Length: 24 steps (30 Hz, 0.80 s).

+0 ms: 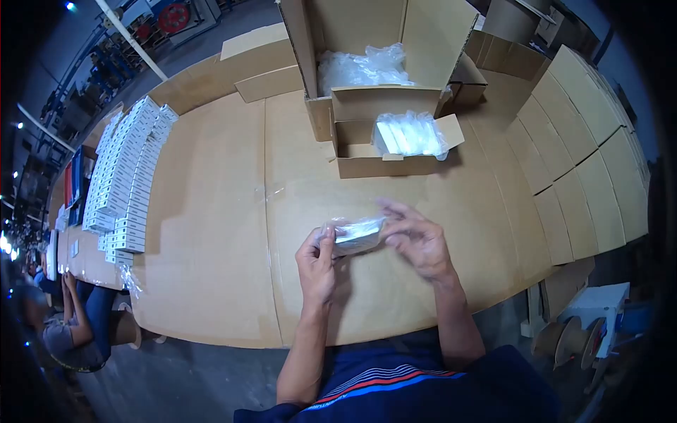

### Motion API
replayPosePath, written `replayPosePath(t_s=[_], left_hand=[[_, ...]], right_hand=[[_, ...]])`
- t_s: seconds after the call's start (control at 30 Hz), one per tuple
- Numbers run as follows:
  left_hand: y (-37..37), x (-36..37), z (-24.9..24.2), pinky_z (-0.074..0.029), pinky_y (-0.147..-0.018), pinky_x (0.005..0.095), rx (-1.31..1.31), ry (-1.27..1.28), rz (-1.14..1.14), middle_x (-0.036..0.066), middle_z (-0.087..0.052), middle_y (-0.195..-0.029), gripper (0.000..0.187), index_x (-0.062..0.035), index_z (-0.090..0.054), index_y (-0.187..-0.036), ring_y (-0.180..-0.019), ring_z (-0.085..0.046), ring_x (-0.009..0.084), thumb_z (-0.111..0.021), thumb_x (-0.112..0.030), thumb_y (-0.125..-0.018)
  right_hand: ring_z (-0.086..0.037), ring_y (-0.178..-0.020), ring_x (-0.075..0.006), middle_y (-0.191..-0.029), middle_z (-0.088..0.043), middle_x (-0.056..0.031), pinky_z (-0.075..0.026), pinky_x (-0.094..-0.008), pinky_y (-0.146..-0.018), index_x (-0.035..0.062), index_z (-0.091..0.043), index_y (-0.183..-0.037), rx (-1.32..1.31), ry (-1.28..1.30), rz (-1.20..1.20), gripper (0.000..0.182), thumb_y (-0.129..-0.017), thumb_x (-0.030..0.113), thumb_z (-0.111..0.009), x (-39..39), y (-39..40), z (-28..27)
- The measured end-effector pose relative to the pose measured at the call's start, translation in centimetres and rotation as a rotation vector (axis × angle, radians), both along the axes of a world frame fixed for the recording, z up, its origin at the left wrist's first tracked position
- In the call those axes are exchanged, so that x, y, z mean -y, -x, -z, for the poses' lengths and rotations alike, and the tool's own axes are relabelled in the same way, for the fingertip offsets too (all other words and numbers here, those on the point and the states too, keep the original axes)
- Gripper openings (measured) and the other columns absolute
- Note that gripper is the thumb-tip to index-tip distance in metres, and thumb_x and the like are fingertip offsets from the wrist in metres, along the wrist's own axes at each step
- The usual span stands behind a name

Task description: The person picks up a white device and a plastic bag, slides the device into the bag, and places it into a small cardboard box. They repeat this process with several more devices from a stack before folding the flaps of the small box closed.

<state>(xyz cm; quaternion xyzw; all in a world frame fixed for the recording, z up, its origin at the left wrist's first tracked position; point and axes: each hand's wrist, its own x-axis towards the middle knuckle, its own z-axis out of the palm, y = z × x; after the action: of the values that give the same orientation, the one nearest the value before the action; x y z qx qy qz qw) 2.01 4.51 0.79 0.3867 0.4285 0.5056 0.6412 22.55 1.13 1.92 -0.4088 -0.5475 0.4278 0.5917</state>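
Clear, shiny plastic wraps the small packet [358, 235] held over the cardboard-covered table [211, 211], near the person's edge. The left hand [316, 264] grasps the packet's left end, thumb on top. The right hand [422, 245] is at the other end, fingers spread and blurred; whether they pinch the film cannot be told. Beyond, an open cardboard box [388, 168] holds plastic-bagged pieces [411, 135]; white cartons [125, 176] stand stacked at the left.
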Motion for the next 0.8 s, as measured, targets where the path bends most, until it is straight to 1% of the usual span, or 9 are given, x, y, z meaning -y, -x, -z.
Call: replayPosePath(t_s=[0.17,0.2,0.33,0.43,0.53,0.57,0.6,0.73,0.8], left_hand=[[-0.9,0.4,0.6,-0.059,-0.079,0.0297,0.085,0.031,-0.02,0.007,-0.071,-0.103,0.036,-0.0003,-0.069,-0.116,-0.09,-0.068,0.0136,-0.05,-0.03,-0.113],[-0.6,0.3,0.8,-0.06,-0.082,0.0305,0.079,0.035,0.002,0.008,-0.07,-0.104,0.039,-0.0011,-0.066,-0.125,-0.093,-0.069,0.0145,-0.046,-0.032,-0.113],[-0.1,0.1,-0.6,-0.066,-0.084,0.0378,0.05,-0.049,0.027,0.014,-0.069,-0.113,0.045,-0.0022,-0.05,-0.143,-0.101,-0.072,0.0214,-0.042,-0.035,-0.114],[0.4,-0.1,0.0,-0.065,-0.086,0.0378,-0.122,-0.187,0.164,0.014,-0.069,-0.114,0.044,-0.0004,-0.056,-0.137,-0.1,-0.072,0.0207,-0.04,-0.034,-0.114],[0.6,-0.2,-0.7,-0.057,-0.091,0.033,-0.207,-0.199,0.268,0.012,-0.072,-0.109,0.044,0.0034,-0.068,-0.12,-0.102,-0.068,0.0169,-0.041,-0.031,-0.115],[0.5,-0.4,-1.2,-0.054,-0.091,0.0316,-0.213,-0.184,0.283,0.011,-0.073,-0.108,0.044,0.0042,-0.07,-0.117,-0.102,-0.067,0.0154,-0.043,-0.03,-0.115],[0.7,-1.2,-0.9,-0.055,-0.091,0.0354,-0.301,-0.182,0.327,0.014,-0.074,-0.108,0.037,0.0041,-0.07,-0.117,-0.101,-0.07,0.0207,-0.047,-0.025,-0.113],[-2.2,-4.1,-3.3,-0.055,-0.093,0.0417,-0.819,-0.786,0.025,0.019,-0.071,-0.111,0.022,-0.0009,-0.07,-0.119,-0.104,-0.069,0.0327,-0.062,-0.011,-0.102],[-4.0,-6.5,-2.8,-0.054,-0.096,0.0432,-0.872,-0.992,-0.006,0.018,-0.07,-0.111,0.023,-0.0016,-0.07,-0.12,-0.107,-0.067,0.0342,-0.065,-0.009,-0.099]], right_hand=[[-0.071,-0.111,-0.0271,-0.121,-0.075,-0.0148,-0.054,-0.0361,-0.099,0.0074,-0.078,-0.115,0.357,0.048,-0.022,0.032,-0.083,0.001,-0.081,-0.5,0.9,-0.8],[-0.075,-0.101,-0.0273,-0.11,-0.078,-0.0141,-0.058,-0.0362,-0.092,0.0068,-0.077,-0.116,0.378,-0.03,0.042,0.035,-0.082,0.002,-0.082,-0.6,1.0,-0.5],[-0.074,-0.104,-0.0268,-0.114,-0.077,-0.0145,-0.057,-0.0372,-0.093,0.0053,-0.076,-0.116,0.324,0.199,-0.017,0.035,-0.081,0.005,-0.083,-0.2,0.9,-1.6],[-0.074,-0.099,-0.0277,-0.112,-0.077,-0.0134,-0.057,-0.0374,-0.093,0.0037,-0.077,-0.113,0.404,0.08,0.072,0.032,-0.081,0.006,-0.083,-0.2,0.6,-0.7],[-0.073,-0.092,-0.0286,-0.108,-0.077,-0.0134,-0.058,-0.0374,-0.088,0.0018,-0.076,-0.109,0.631,-0.217,0.129,0.029,-0.081,0.006,-0.084,-0.6,-0.1,-1.8],[-0.073,-0.09,-0.027,-0.106,-0.076,-0.0131,-0.058,-0.0364,-0.085,0.0012,-0.076,-0.108,0.623,-0.145,0.121,0.028,-0.081,0.005,-0.083,-0.4,-0.3,-2.3],[-0.072,-0.088,-0.0254,-0.104,-0.076,-0.0129,-0.059,-0.0354,-0.081,0.0007,-0.076,-0.107,0.614,-0.074,0.112,0.028,-0.081,0.004,-0.083,0.0,-0.8,-2.8],[-0.071,-0.08,-0.0153,-0.098,-0.074,-0.0109,-0.058,-0.0294,-0.066,-0.0011,-0.076,-0.107,0.637,0.048,0.388,0.024,-0.084,-0.001,-0.081,0.4,-4.1,-4.8],[-0.069,-0.078,-0.0113,-0.097,-0.073,-0.0093,-0.057,-0.0263,-0.061,-0.0017,-0.073,-0.112,0.445,0.111,0.567,0.026,-0.087,-0.001,-0.079,-0.2,-5.5,-5.7]])
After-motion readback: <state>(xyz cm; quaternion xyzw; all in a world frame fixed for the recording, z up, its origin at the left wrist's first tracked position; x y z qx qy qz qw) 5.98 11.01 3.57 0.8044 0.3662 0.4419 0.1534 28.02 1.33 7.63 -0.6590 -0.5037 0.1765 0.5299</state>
